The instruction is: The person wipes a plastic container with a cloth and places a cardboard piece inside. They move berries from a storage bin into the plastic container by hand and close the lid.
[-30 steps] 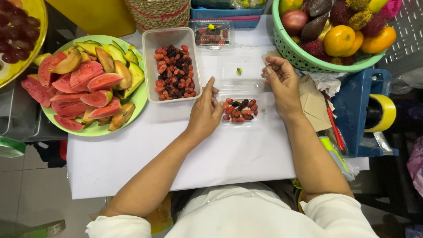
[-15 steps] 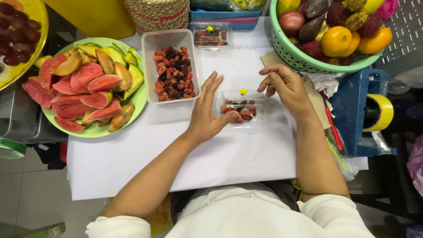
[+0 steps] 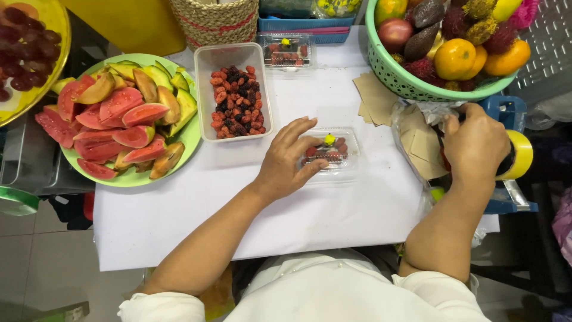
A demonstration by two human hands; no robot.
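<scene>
a person sits at a desk [image 3: 179, 220] covered in white paper, seen from above. their left hand [image 3: 286, 160] lies flat and open, fingers spread, with the fingertips pressing on the near left edge of a small clear plastic clamshell box [image 3: 332, 150]. the box sits closed near the middle of the desk and holds a few dark and red berries with a small yellow bit on top. it looks very light and thin-walled, likely to flex or pop open if squeezed, and smooth enough to slide on the paper; the fruit inside would bruise easily. a safe hold seems to be by the stiffer rim on two opposite sides, kept level.

their right hand [image 3: 476, 146] is off the right edge of the desk, curled around something dark beside a yellow tape roll [image 3: 519, 154]; i cannot tell what it grips.

to the left of the box stands an open white tub of berries [image 3: 235, 92], then a green plate of cut guava [image 3: 128, 128]. a second filled clamshell [image 3: 287, 50] sits at the far edge, and a green basket of whole fruit [image 3: 393, 74] at far right.
</scene>
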